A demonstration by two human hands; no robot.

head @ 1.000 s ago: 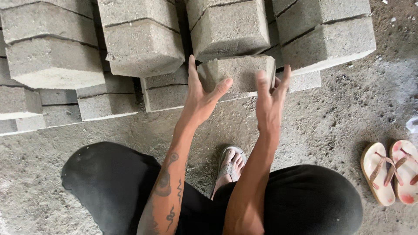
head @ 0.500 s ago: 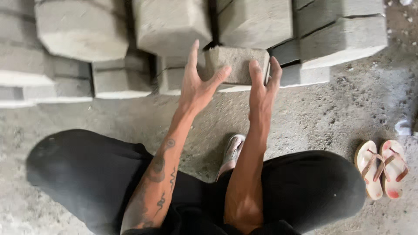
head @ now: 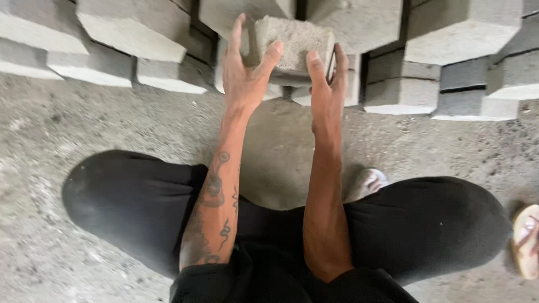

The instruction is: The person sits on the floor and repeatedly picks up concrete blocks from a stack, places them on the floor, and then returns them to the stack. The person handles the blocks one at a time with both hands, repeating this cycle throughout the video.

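Block (head: 292, 42) — grey concrete, raised in front of stacked blocks (head: 135, 33), clamped between both palms since too wide for one. Left hand (head: 244, 73) fingers spread on side; right hand (head: 325, 81) fingers pressed flat opposite. Sandal (head: 525, 241) far right of block.

A rough grey concrete block (head: 293, 44) is sitting level, lifted in front of the stacked blocks (head: 135, 28), off the floor.

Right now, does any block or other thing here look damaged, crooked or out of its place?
Nothing looks damaged. The left hand and right hand grip one grey concrete block, tilted against the neatly stacked blocks. One sandal lies on the concrete floor at the right edge.
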